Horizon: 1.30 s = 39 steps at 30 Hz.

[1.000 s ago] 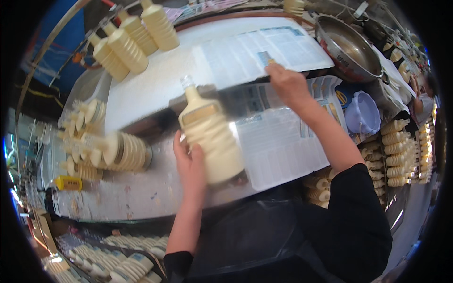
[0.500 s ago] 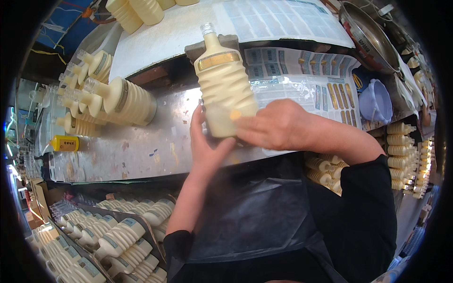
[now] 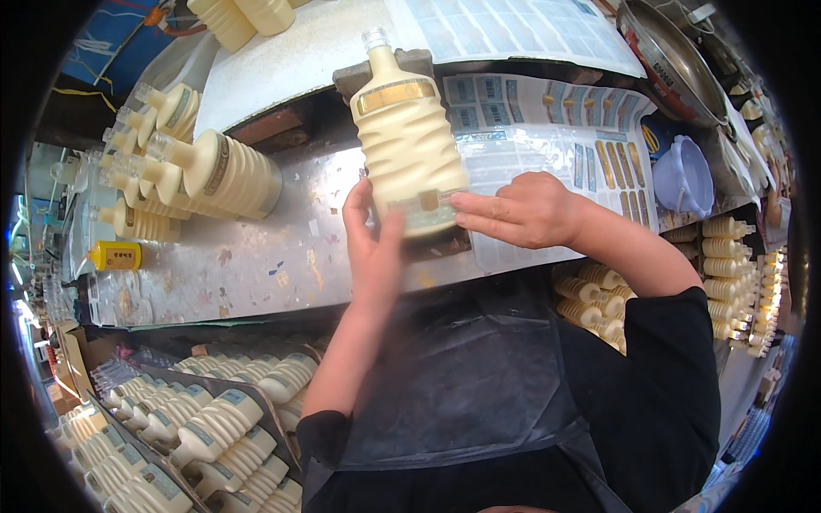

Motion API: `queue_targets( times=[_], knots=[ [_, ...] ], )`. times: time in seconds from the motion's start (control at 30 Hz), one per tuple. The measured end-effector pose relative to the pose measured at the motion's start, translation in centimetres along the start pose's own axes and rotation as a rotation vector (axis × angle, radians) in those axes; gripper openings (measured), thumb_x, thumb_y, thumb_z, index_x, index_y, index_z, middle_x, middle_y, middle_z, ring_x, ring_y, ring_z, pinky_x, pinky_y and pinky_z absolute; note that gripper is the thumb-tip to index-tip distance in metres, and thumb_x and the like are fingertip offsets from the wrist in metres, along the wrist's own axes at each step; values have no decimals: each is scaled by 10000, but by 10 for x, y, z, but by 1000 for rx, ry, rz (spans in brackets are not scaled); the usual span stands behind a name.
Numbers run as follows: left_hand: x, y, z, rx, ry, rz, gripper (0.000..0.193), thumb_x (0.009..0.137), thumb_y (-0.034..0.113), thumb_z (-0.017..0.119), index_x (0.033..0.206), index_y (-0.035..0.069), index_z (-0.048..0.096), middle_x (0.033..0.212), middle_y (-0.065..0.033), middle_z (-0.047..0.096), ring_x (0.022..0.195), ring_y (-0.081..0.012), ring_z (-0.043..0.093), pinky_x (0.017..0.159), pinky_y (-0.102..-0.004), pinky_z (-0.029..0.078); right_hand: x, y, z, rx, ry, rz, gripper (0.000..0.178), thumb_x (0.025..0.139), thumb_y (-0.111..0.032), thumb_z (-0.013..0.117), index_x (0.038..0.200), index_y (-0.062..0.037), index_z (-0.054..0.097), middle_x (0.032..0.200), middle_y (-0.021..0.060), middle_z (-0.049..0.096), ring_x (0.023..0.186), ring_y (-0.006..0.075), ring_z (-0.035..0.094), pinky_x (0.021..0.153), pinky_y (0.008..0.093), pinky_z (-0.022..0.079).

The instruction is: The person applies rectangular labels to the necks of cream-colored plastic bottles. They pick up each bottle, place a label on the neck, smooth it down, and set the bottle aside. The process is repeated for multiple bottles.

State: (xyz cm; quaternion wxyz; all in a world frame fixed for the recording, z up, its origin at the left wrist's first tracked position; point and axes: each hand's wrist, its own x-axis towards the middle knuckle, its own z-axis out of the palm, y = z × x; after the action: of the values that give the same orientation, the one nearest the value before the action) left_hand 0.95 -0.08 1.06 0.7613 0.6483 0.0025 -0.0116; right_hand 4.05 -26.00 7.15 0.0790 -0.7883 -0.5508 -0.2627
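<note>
A cream bottle with wavy ridges and a clear glass neck lies tilted on a dark support, its neck pointing away from me. A gold label crosses its shoulder. Lower down sits a pale label with a small gold mark in its middle. My left hand is closed around the lower left side of the bottle, its thumb blurred over the front. Two outstretched fingers of my right hand touch the right end of the pale label; its other fingers are curled.
Several cream bottles lie at the left of the metal table, near a yellow container. Sticker sheets spread to the right, beside a lilac bucket. Boxes of labelled bottles stand lower left.
My right hand has moved slightly right, from over the bottle's lower front to its right edge, uncovering the pale label. My left thumb has swung up across the front.
</note>
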Motion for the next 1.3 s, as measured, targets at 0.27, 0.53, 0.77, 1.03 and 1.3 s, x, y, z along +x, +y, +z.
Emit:
queue_targets(
  times=[0.27, 0.53, 0.77, 1.03, 1.3],
  knots=[
    [5, 3, 1, -83, -3, -14, 685, 1033, 292, 591, 1549, -45, 294, 1591, -202, 315, 1460, -294, 359, 1204, -423, 309, 11, -40, 22, 793, 82, 1180, 420, 1006, -285, 661, 1321, -8, 640, 906, 83, 693, 674, 149, 607, 665, 281, 504],
    [9, -11, 10, 119, 46, 11, 814, 972, 334, 674, 1549, -76, 273, 1542, -249, 313, 1431, -338, 384, 1184, -429, 340, 18, -38, 38, 1191, 53, 1446, 547, 951, -348, 749, 1351, 6, 625, 780, -34, 585, 707, 35, 480, 650, 218, 422],
    [6, -7, 10, -51, 43, 6, 727, 1010, 291, 686, 1550, -18, 310, 1506, -148, 430, 1378, -223, 433, 1184, -374, 323, 30, -45, 33, 1118, 85, 1459, 585, 924, -373, 777, 1345, 8, 640, 749, -60, 533, 683, 28, 447, 617, 217, 391],
    [5, -5, 12, -71, 41, 15, 727, 1010, 284, 683, 1553, -19, 306, 1505, -151, 434, 1377, -226, 436, 1184, -375, 323, 26, -46, 40, 1092, 153, 1475, 589, 860, -406, 771, 1282, -5, 685, 771, 65, 684, 707, 141, 653, 695, 302, 532],
    [5, -2, 12, -82, 22, 15, 720, 1037, 323, 588, 1555, -62, 269, 1515, -187, 414, 1390, -269, 429, 1175, -385, 340, 24, -45, 44, 1016, 117, 1457, 628, 862, -459, 776, 1278, 2, 681, 779, 72, 686, 699, 151, 654, 691, 313, 536]
  ],
)
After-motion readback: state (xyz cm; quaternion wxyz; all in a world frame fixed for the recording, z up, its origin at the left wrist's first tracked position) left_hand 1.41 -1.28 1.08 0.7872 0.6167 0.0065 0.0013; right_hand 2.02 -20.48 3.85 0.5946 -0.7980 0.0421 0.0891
